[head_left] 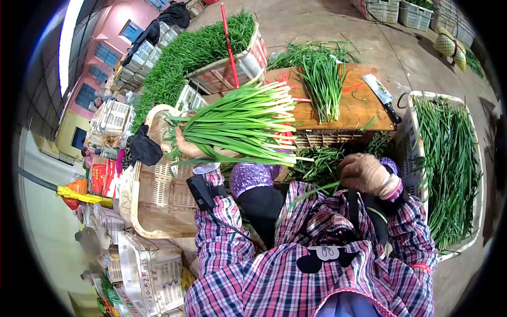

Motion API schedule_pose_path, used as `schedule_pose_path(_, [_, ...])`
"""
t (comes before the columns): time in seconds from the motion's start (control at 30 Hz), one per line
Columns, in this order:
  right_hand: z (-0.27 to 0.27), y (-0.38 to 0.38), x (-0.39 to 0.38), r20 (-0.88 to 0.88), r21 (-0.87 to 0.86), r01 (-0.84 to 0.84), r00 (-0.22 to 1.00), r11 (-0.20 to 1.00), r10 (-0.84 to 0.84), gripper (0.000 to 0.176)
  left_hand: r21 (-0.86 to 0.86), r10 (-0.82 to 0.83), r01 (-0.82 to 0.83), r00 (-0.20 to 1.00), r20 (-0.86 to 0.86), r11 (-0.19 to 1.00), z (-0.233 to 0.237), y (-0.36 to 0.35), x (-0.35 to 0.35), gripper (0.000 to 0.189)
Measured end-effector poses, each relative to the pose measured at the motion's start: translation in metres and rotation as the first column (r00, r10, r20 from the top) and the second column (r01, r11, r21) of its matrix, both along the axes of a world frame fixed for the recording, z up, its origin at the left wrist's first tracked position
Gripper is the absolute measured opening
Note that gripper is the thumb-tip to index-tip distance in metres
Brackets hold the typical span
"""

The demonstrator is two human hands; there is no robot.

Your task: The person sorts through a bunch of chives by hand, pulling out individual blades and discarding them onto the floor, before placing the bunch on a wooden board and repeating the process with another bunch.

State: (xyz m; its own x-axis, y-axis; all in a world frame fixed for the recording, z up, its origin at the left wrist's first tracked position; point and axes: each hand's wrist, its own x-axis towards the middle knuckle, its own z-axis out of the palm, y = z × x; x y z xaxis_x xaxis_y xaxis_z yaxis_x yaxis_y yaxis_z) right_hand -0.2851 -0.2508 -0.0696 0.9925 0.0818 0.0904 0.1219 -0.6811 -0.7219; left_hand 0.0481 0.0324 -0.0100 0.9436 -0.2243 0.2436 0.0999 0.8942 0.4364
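Note:
In my left hand [186, 145] is a large bunch of garlic chives [237, 124], gripped around its leafy end. The pale cut stems fan out to the right, over my knees. My right hand [364, 173], in a beige glove, is closed near my right knee, with a long green leaf [319, 191] running out from its fingers. Beyond my hands, a smaller chive bundle [323, 87] lies on a wooden board [364, 79]. A cleaver with a black handle [381, 94] rests at the board's right edge. Loose greens [317, 165] lie below the board.
A beige plastic crate [135, 203] stands at my left. Another crate [479, 211], full of long greens, stands at my right. Heaped chives [179, 61] fill containers at the back left, with a red pole [228, 45] beside them. Stacked white crates [153, 274] are at lower left.

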Motion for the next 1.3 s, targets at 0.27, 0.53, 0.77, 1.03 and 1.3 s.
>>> schedule_pose_path(0.27, [0.012,0.046,0.042,0.059,0.663,0.14,0.969,0.736,-0.238,0.032,-0.082,-0.24,0.237,0.97,-0.026,0.968,0.004,0.007,-0.004,0.037])
schedule_pose_path(0.53, [0.017,0.093,0.083,-0.212,0.958,0.249,0.949,0.141,-0.232,0.028,-0.161,-0.364,0.366,0.93,0.043,0.916,0.004,-0.015,-0.022,0.032])
schedule_pose_path(0.77, [-0.007,0.074,0.072,-0.178,0.903,0.327,0.875,0.278,-0.45,0.014,-0.259,-0.432,0.407,0.901,-0.047,0.876,-0.001,-0.017,-0.017,0.034])
schedule_pose_path(1.03, [-0.002,-0.015,-0.011,0.02,-0.567,0.348,0.912,0.746,-0.41,0.018,-0.208,-0.251,0.241,0.968,-0.024,0.948,0.0,0.011,-0.009,0.037])
schedule_pose_path(1.3, [0.052,0.075,0.045,0.341,0.033,0.247,0.908,0.968,-0.243,0.023,-0.237,-0.331,0.303,0.94,-0.085,0.923,0.007,-0.004,-0.036,0.038])
